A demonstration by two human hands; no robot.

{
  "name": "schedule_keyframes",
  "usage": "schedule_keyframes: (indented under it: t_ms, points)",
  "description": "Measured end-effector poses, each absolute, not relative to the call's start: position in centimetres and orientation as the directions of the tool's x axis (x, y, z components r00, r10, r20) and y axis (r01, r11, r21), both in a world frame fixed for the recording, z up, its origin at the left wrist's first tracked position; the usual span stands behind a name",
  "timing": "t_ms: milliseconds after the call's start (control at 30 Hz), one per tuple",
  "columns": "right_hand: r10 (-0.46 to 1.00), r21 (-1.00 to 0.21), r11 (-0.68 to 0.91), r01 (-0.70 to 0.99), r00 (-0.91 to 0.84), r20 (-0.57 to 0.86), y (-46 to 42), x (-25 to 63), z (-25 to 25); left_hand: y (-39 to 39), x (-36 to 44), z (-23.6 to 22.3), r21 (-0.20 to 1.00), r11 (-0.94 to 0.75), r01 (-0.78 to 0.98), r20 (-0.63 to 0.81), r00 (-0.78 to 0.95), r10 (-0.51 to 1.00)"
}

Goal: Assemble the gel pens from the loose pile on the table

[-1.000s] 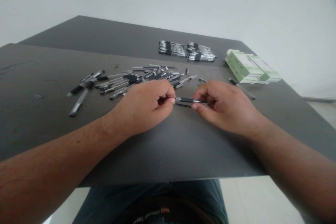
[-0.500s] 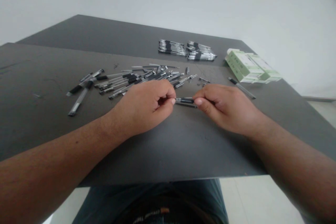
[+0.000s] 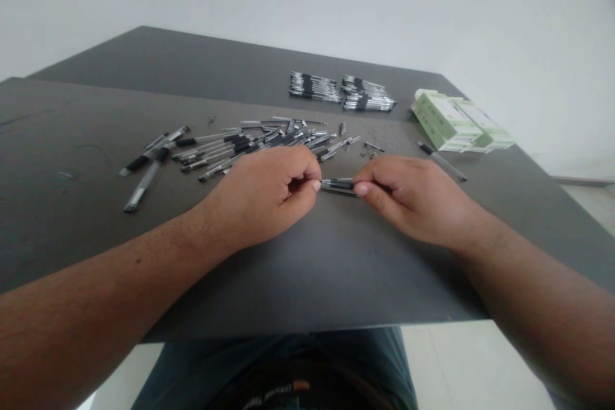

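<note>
Pen (quantity: one) spans two hands; left hand and right hand pinch it, fingertips closed. Left hand partly blocks the pile, uncountable. One loose pen lies near the boxes.

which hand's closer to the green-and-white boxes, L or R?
Right. The right hand is on the near side of the boxes, slightly left of them; the left hand is farther left, across the pen both hold.

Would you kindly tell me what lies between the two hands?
In the head view, a black-gripped pen spans left hand to right hand; a thin dark strip below it is unclear.
</note>
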State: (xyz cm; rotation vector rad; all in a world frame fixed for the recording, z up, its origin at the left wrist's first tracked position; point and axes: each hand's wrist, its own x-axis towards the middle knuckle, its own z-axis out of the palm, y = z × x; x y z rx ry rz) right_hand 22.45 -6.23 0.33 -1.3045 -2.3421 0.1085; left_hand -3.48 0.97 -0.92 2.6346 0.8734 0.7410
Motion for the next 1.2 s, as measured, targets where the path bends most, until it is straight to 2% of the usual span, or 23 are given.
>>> schedule_keyframes:
  t_ms: [167,300,467,633,800,1033,1200]
  points:
    - [0.841,-0.329,0.522,0.787,-0.412,0.351,-6.23,22.42,0.36,0.97,-3.44,-0.98,0.402,-0.778,0.482,0.380,0.685,0.621]
    - [0.830,-0.290,0.541,0.789,-0.446,0.335,-6.21,22.42,0.36,0.99,-3.45,-0.95,0.400,-0.787,0.470,0.386,0.692,0.610]
    - [0.838,-0.333,0.527,0.782,-0.414,0.355,-6.25,22.41,0.43,0.98,-3.44,-0.94,0.400,-0.783,0.476,0.383,0.690,0.615]
    - [0.827,-0.294,0.549,0.782,-0.458,0.328,-6.23,22.46,0.42,1.00,-3.44,-0.94,0.396,-0.781,0.483,0.369,0.695,0.617]
    - [0.866,-0.381,0.486,0.787,-0.373,0.333,-6.43,22.42,0.36,1.08,-3.49,-0.92,0.417,-0.771,0.481,0.376,0.681,0.628]
    - [0.825,-0.245,0.530,0.812,-0.427,0.372,-6.30,22.43,0.53,1.06,-3.42,-0.93,0.410,-0.778,0.476,0.388,0.681,0.621]
    - [0.858,-0.346,0.482,0.805,-0.353,0.373,-6.42,22.42,0.42,0.93,-3.40,-0.71,0.408,-0.767,0.495,0.365,0.682,0.634]
